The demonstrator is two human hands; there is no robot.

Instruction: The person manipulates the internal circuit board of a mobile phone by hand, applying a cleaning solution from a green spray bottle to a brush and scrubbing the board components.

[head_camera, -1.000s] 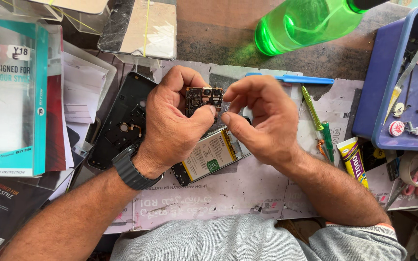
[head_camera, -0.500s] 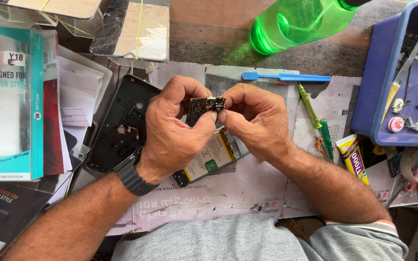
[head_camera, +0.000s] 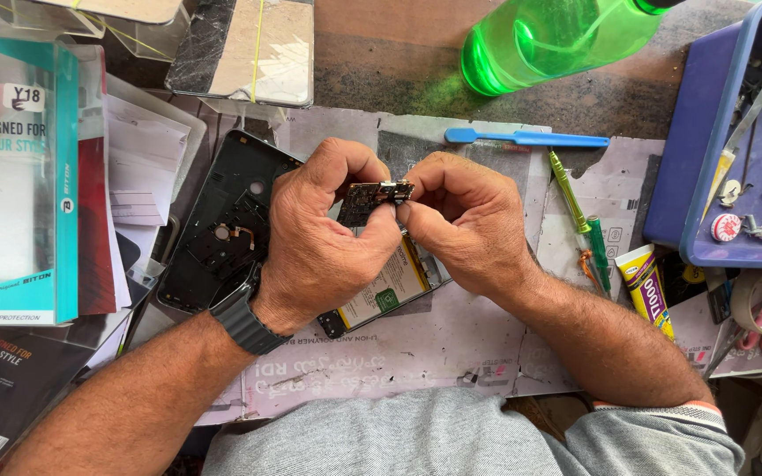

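Both the left hand (head_camera: 324,242) and right hand (head_camera: 465,220) pinch the small circuit board (head_camera: 372,198), closed on its edges, above the opened phone (head_camera: 381,291) at 6 o'clock. Excess pressure risks bending it.

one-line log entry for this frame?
left hand: holds small circuit board | right hand: pinches board's edge | below: opened phone, battery

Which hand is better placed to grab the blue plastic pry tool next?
Probably the right hand: the blue pry tool lies just beyond it on its side, while the left hand grips the small circuit board.
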